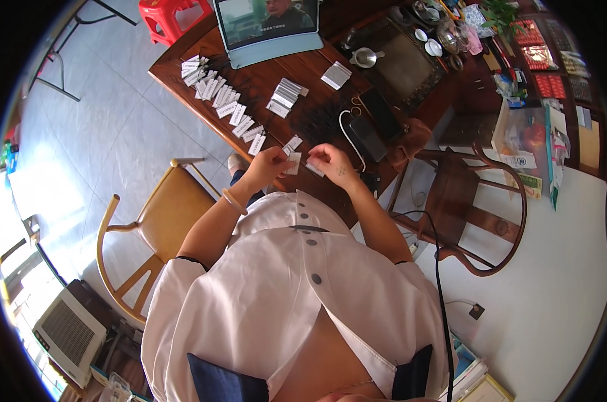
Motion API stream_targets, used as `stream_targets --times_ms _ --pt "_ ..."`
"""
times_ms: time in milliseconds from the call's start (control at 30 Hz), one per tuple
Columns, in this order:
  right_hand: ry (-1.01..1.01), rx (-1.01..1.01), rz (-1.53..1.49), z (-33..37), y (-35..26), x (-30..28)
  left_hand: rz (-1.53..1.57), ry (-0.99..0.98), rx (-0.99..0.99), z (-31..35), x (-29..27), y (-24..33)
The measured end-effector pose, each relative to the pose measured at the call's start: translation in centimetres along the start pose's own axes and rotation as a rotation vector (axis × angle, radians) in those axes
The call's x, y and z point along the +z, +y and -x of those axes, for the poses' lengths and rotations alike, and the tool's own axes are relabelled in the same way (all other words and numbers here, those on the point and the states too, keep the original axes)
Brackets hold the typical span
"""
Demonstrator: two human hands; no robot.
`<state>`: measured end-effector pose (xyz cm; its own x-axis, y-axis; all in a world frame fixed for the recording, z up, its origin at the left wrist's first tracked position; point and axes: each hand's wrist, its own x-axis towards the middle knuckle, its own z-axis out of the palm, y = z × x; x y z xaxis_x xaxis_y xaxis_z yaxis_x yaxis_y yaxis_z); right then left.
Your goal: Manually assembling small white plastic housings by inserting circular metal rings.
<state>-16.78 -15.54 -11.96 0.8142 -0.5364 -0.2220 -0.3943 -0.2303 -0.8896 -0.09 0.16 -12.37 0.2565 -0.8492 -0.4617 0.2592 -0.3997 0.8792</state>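
Observation:
My left hand (268, 167) is closed in a pinch on a small white paper tag (294, 163) at the table's near edge. Just to its right, my right hand (335, 165) has its fingertips drawn together; what they hold is too small to tell. Another white tag (315, 170) shows beneath those fingertips. A loose tag (293, 143) lies a little beyond my hands. Tags with dark strings (227, 96) overlap in a long row at the left side of the table. Two neat stacks of tags, one in the middle (286, 95) and one farther right (336, 75), lie beyond.
A tablet (268, 27) in a pale blue case stands at the table's far side. Dark strings (320, 119) are heaped mid-table, beside a phone (368, 138) and a white cable (344, 127). Chairs stand left (173, 208) and right (461, 194). A black cord (437, 268) hangs at my right.

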Motion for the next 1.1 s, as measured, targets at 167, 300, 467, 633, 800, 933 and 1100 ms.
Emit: stream_targets --times_ms 167,300,467,633,800,933,1100 --pt "-0.106 0.126 -0.433 1.6 -1.1 3.0 -0.059 0.044 -0.041 0.8 0.2 0.5" --pt "-0.175 0.239 -0.267 2.8 1.1 3.6 -0.001 0.123 -0.055 0.4 -0.3 -2.1" --pt "-0.195 0.280 0.056 3.5 2.5 3.7 0.272 0.128 -0.089 0.3 -0.4 -3.5" --pt "0.144 -0.036 0.444 3.5 2.2 3.0 0.325 0.137 -0.110 0.4 -0.5 -3.3" --pt "0.120 0.015 0.605 4.0 2.6 2.2 0.284 0.148 -0.135 0.5 -0.4 -3.4" --pt "0.146 0.030 0.575 3.9 3.6 2.4 0.266 0.140 -0.142 0.6 -0.4 -3.3" --pt "0.160 0.077 0.540 4.0 4.4 1.8 0.277 0.121 -0.127 0.9 -0.7 -3.2"
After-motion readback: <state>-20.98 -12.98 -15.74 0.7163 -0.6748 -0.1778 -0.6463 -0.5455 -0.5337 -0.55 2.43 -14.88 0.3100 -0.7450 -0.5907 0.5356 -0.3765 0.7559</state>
